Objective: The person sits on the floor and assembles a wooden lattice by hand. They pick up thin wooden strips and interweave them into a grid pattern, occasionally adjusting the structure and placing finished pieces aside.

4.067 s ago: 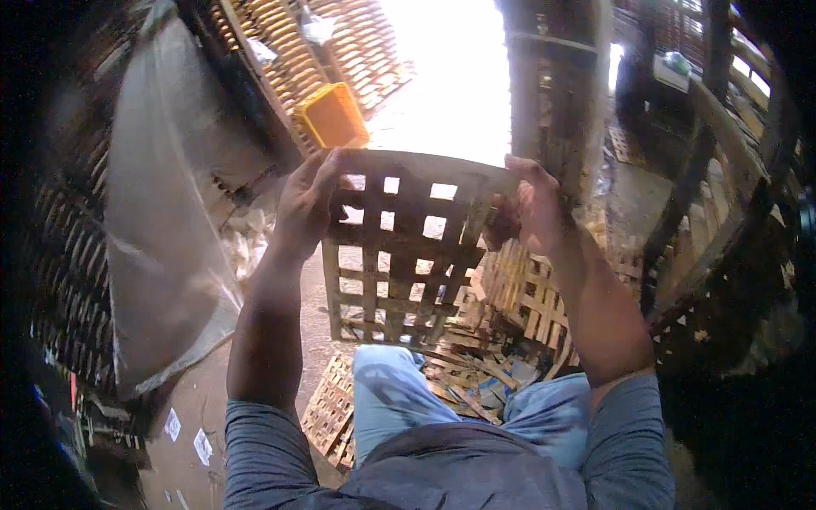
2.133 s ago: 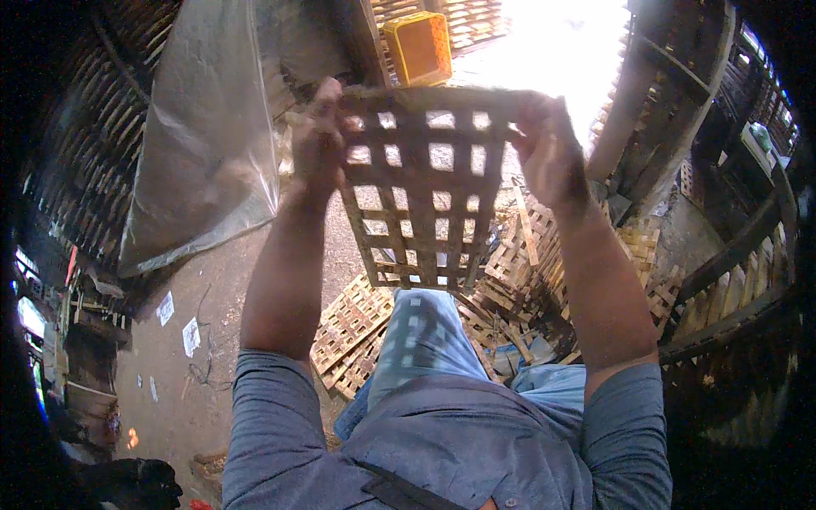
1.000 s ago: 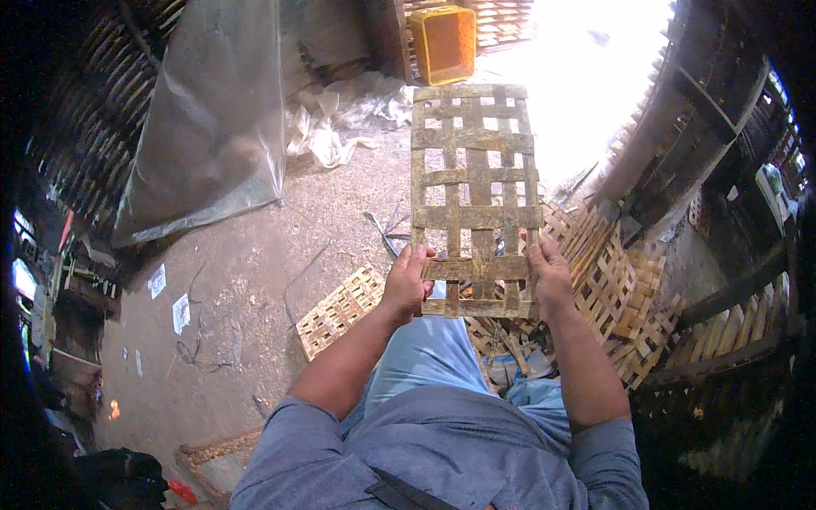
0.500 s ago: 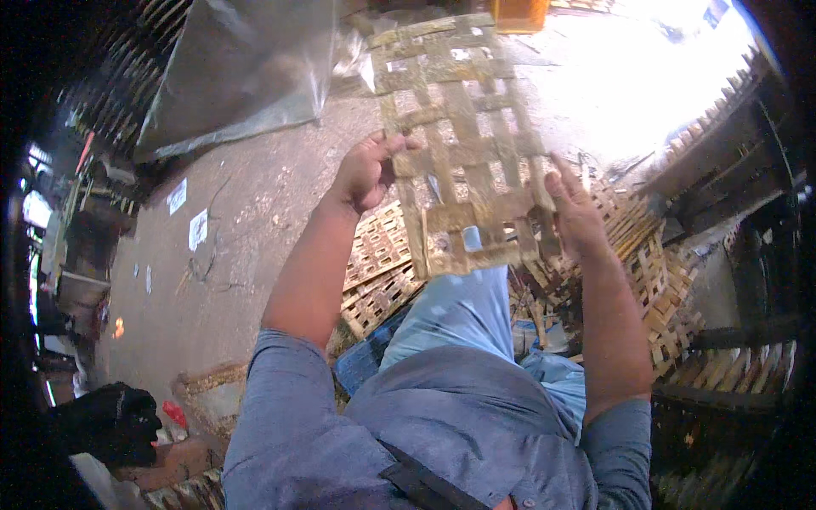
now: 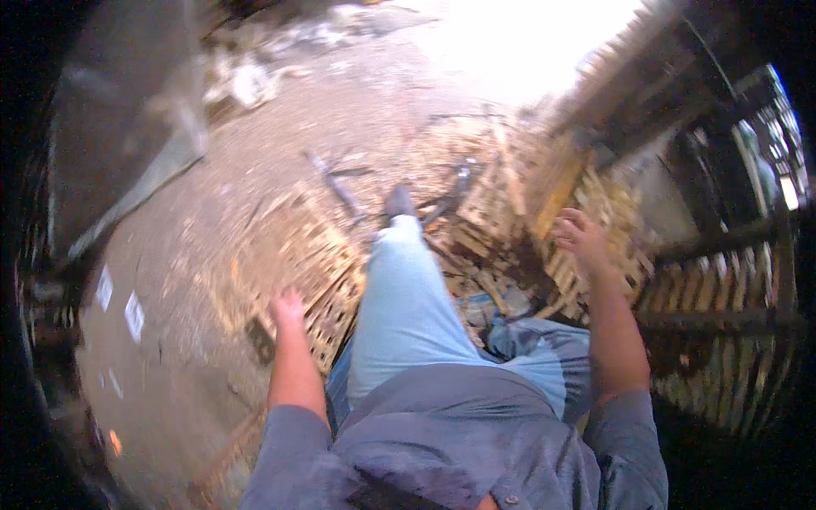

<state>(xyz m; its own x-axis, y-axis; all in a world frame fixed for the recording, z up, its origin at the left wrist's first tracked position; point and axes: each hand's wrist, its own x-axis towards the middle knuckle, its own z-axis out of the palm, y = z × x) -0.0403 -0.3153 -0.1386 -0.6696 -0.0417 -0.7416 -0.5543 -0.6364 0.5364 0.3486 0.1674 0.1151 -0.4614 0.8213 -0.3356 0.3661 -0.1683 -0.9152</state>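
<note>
My left hand (image 5: pixel 287 308) is low on the left, at the near edge of a pile of woven bamboo panels (image 5: pixel 330 314) beside my leg. Motion smears its fingers, so I cannot tell whether it grips or only touches the topmost panel. My right hand (image 5: pixel 581 240) is raised on the right with loosely bent fingers and nothing visible in them. Behind it and below lies another heap of woven bamboo (image 5: pixel 565 272). Most of the view is blurred.
Tongs-like dark metal pieces (image 5: pixel 340 187) lie on the dirt floor beyond my foot (image 5: pixel 399 202). Bamboo strips (image 5: pixel 510 166) are scattered ahead. A grey plastic sheet (image 5: pixel 127 144) hangs at far left. Slatted wooden racks (image 5: pixel 705 289) stand to the right; paper scraps (image 5: pixel 134 316) lie at left.
The woven bamboo panel held up between both hands is down from there. My left hand has dropped to the pile on the left; my right hand no longer holds the panel. The view has swung right.
</note>
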